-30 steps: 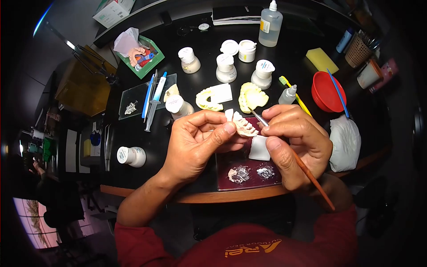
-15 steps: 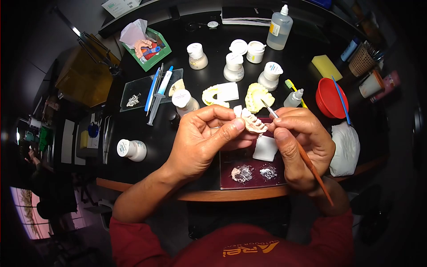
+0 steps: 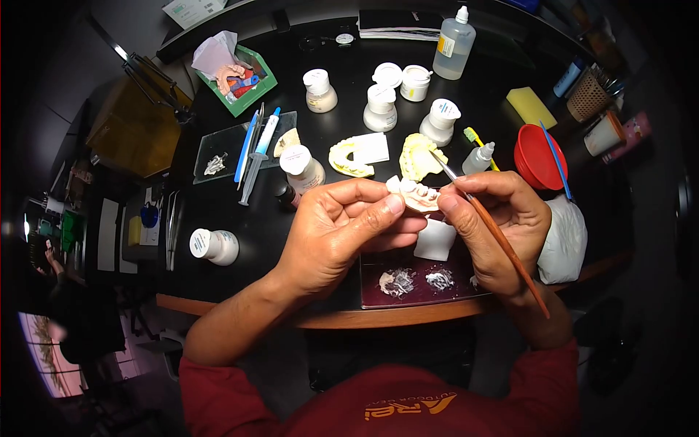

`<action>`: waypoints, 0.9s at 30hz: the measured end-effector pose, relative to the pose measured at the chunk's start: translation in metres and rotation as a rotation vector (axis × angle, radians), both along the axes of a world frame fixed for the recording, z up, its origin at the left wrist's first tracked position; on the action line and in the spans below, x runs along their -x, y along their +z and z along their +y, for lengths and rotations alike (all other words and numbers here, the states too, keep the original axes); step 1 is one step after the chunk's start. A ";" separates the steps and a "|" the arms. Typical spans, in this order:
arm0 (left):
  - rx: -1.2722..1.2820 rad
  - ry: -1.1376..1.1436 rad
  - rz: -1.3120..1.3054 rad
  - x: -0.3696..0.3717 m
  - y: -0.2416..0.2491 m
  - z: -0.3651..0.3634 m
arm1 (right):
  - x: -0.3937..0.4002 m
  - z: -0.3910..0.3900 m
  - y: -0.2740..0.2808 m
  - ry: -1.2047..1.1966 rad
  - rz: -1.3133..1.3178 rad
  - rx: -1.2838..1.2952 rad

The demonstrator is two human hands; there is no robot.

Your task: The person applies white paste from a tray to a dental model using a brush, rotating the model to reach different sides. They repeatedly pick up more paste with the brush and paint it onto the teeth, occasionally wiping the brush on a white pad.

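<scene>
My left hand (image 3: 338, 229) pinches a small cream dental model (image 3: 416, 197) with a row of teeth, holding it above the table. Closed around a thin brush (image 3: 502, 240) with a reddish-brown wooden handle is my right hand (image 3: 502, 229). The brush tip points up and away, just beyond the model, and its thumb and fingers come close to or touch the model's right end. Below the hands lies a dark red mixing slab (image 3: 371, 269) bearing a folded white tissue (image 3: 435, 240) and two smears of pale paste (image 3: 397, 282). Behind the model stands a yellow dental cast (image 3: 421, 156).
Several white-capped jars (image 3: 380, 109) stand across the table. A red bowl (image 3: 539, 156) and a white cloth bundle (image 3: 564, 240) sit at right. On the left are a glass slab (image 3: 211, 149) with a syringe (image 3: 261, 156) and a green tray (image 3: 255, 95). Another person (image 3: 69, 291) is at far left.
The dental model has turned in my left hand, showing its tooth row more from the side. My right hand has shifted slightly toward it, and the brush has tilted a little.
</scene>
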State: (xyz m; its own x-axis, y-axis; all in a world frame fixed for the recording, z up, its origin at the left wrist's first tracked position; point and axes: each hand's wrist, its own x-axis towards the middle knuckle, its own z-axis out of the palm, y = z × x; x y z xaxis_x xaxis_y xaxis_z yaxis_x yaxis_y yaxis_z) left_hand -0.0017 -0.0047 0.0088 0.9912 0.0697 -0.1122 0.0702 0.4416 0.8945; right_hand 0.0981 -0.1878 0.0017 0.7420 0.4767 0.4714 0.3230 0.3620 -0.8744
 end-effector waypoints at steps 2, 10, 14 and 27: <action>0.038 -0.007 0.017 0.001 0.001 0.001 | -0.001 0.000 0.003 0.006 0.046 0.011; 0.103 -0.077 0.024 -0.001 -0.003 0.003 | -0.003 -0.003 0.004 0.020 0.133 -0.015; 0.170 -0.167 0.003 -0.001 -0.004 0.008 | -0.005 -0.004 0.004 0.016 0.088 -0.078; 0.172 -0.346 -0.184 -0.004 -0.015 0.008 | -0.010 -0.007 0.000 0.112 -0.010 -0.068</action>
State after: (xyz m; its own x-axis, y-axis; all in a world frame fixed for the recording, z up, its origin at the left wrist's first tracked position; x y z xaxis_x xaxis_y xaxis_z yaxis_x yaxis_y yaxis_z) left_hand 0.0025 0.0037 -0.0058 0.9576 -0.2744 0.0875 0.0867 0.5642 0.8210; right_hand 0.1079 -0.1948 0.0014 0.6811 0.5231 0.5124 0.2855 0.4547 -0.8437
